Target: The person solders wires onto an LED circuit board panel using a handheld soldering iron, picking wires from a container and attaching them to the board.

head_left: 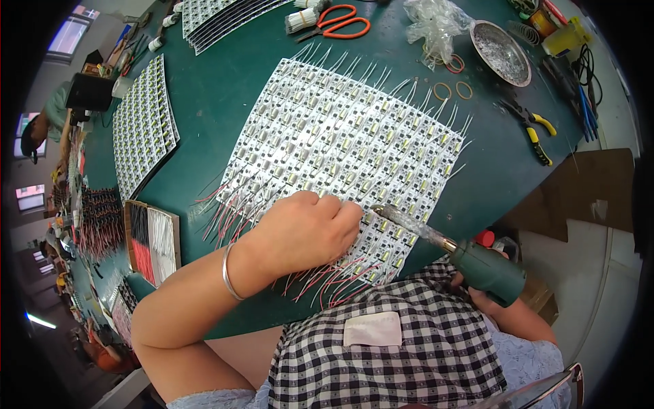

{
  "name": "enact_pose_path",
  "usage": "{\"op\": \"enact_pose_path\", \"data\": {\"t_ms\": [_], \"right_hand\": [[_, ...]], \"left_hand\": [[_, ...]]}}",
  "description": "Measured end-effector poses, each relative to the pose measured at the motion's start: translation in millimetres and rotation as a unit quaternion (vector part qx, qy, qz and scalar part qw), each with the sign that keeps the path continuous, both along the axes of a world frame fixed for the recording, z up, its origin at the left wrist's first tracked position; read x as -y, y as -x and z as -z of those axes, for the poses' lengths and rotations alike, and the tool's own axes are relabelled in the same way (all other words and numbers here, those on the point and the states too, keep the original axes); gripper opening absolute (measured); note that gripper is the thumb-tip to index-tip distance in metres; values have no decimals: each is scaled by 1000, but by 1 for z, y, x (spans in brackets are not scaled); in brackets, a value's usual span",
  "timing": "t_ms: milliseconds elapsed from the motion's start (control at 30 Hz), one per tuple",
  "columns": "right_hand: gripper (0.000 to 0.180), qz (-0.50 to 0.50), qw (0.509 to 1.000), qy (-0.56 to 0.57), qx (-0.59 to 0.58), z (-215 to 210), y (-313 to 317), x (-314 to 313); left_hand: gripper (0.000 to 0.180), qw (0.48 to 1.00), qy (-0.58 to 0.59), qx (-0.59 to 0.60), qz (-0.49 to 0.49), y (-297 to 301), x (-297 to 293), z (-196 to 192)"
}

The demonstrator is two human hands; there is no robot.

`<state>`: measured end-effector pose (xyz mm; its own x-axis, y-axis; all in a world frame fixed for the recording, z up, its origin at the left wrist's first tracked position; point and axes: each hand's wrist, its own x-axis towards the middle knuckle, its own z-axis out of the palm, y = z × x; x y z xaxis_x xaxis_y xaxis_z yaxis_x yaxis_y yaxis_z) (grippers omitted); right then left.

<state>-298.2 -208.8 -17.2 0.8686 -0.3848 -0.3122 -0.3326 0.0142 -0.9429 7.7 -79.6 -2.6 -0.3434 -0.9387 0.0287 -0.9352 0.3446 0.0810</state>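
A white circuit board panel [340,129] with rows of small components lies on the green table. Thin white wires stick out along its far edge, and red and white wires [320,283] along its near left side. Resting over the panel's near half, my left hand [306,228] is closed, fingertips pinched together; what they hold, if anything, is hidden. My right hand [480,296], mostly concealed behind the tool, grips a soldering iron [490,273] with a dark green handle. Its tip [377,210] reaches the panel just right of my left fingertips.
At the left are another panel [144,126] and a box of sorted wires [153,242]. Far off lie orange-handled scissors [344,24], a plastic bag [436,27] and a metal dish [501,54]. Yellow-handled pliers [535,133] lie right. Another person [48,126] sits far left.
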Motion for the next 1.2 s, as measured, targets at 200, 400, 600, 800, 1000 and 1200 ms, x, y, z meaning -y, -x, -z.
{"op": "enact_pose_path", "data": {"t_ms": [200,400,600,800,1000,1200], "right_hand": [[33,58,997,-28,43,5,-2,-3],[31,38,998,-3,43,2,-7,-1],[28,25,998,21,45,-3,-13,1],[28,-46,983,157,83,-2,-17,6],[24,-79,961,245,99,-4,-21,5],[25,-87,949,286,100,-2,-20,3]], "left_hand": [[12,997,-58,-28,-44,0,5,1],[7,1000,2,29,2,-6,0,-10],[11,980,27,-104,-167,19,-22,-10],[33,951,72,-190,-232,50,-33,12],[37,952,67,-164,-249,54,-39,16],[37,945,105,-179,-253,55,-36,24]]}}
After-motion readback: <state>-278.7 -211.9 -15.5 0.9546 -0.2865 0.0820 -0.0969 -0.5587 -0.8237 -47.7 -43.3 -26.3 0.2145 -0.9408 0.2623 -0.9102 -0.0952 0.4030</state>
